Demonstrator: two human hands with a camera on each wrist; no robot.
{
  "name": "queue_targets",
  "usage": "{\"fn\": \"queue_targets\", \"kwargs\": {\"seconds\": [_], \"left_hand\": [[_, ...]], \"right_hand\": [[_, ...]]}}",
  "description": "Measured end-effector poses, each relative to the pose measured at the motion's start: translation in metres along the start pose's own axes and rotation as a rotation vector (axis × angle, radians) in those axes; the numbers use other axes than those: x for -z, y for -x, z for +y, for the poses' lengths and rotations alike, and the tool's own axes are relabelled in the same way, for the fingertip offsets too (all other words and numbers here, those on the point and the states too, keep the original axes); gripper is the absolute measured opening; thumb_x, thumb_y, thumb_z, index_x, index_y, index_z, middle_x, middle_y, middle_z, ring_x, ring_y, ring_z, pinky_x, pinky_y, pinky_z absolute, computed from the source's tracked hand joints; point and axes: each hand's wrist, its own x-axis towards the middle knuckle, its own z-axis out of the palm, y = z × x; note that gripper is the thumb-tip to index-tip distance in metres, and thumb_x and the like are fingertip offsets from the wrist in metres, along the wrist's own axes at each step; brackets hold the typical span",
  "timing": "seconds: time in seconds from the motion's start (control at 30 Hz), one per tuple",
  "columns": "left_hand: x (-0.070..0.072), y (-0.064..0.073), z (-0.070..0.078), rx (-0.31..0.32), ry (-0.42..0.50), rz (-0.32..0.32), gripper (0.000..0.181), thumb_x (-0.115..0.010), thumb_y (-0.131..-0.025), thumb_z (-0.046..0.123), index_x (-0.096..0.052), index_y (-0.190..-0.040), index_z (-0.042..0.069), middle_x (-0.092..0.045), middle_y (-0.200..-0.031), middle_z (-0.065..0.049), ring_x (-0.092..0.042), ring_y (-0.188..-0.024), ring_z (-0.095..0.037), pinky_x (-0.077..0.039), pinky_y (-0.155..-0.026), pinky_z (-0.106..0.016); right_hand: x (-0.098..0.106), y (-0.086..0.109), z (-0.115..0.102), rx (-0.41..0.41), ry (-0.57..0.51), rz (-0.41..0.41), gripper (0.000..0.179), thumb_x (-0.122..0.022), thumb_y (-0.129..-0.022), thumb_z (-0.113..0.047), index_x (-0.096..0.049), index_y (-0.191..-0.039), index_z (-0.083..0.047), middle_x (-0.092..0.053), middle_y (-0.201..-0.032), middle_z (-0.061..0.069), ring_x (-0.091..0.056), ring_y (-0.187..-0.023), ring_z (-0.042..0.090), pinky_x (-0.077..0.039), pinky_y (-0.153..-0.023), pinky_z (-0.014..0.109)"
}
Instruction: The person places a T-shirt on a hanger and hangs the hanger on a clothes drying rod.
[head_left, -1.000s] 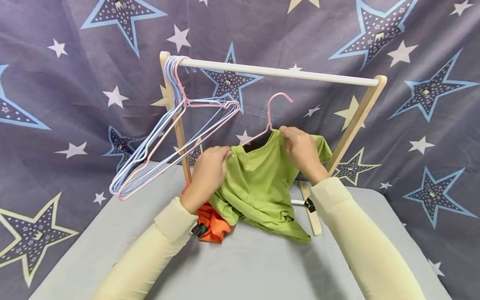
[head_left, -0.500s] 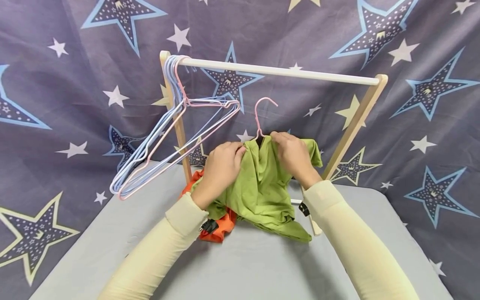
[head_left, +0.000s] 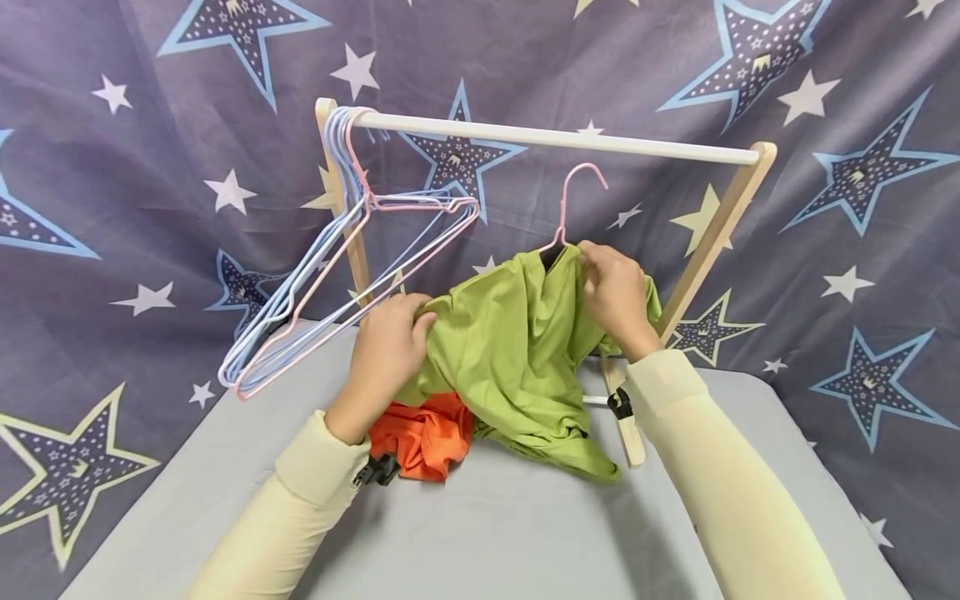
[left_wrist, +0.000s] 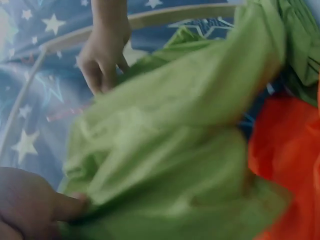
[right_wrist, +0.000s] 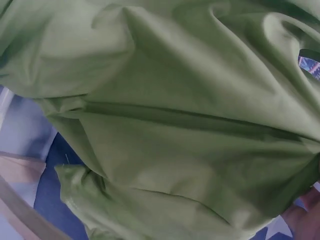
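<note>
Star-print backdrop (head_left: 112, 275), grey table (head_left: 510, 533); both hands, left (head_left: 386, 350), right (head_left: 617, 296), grip green shirt (head_left: 510, 350) on pink hanger (head_left: 567, 208)

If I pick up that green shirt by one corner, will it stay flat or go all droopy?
Probably droopy: the green shirt already sags in soft folds between the left hand and right hand. It looks light, since fingertips alone hold it up. It may slide off the thin pink hanger.
</note>
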Motion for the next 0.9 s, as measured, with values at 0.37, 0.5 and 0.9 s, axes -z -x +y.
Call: {"fn": "queue_targets", "kwargs": {"seconds": [0.37,0.5,0.9], "left_hand": [[-0.006,-0.012,-0.015,-0.240,-0.079,0.060,0.024,-0.067,-0.099,0.024,-0.075,-0.109,0.004,-0.070,-0.084,-0.014,-0.069,-0.079,-0.036,-0.054,-0.075,-0.050],[-0.009,-0.016,-0.011,-0.210,-0.131,0.014,0.029,-0.063,-0.102,0.028,-0.075,-0.114,0.005,-0.072,-0.092,-0.013,-0.070,-0.085,-0.038,-0.056,-0.074,-0.051],[-0.021,-0.027,0.007,-0.214,-0.102,-0.045,0.027,-0.060,-0.104,0.026,-0.073,-0.105,0.003,-0.070,-0.090,-0.013,-0.070,-0.085,-0.037,-0.057,-0.074,-0.052]], "right_hand": [[-0.001,-0.004,-0.008,-0.019,0.017,-0.020,0.024,-0.058,-0.097,-0.003,-0.077,-0.110,-0.008,-0.077,-0.103,0.010,-0.072,-0.089,0.037,-0.053,-0.077,0.057],[-0.004,-0.002,-0.016,0.000,0.021,-0.042,0.026,-0.056,-0.096,0.000,-0.076,-0.111,-0.007,-0.076,-0.103,0.010,-0.072,-0.089,0.037,-0.054,-0.077,0.056],[-0.013,0.008,-0.038,0.079,0.088,-0.089,0.027,-0.052,-0.099,0.000,-0.076,-0.108,-0.008,-0.076,-0.104,0.007,-0.072,-0.082,0.033,-0.055,-0.062,0.052]]}}
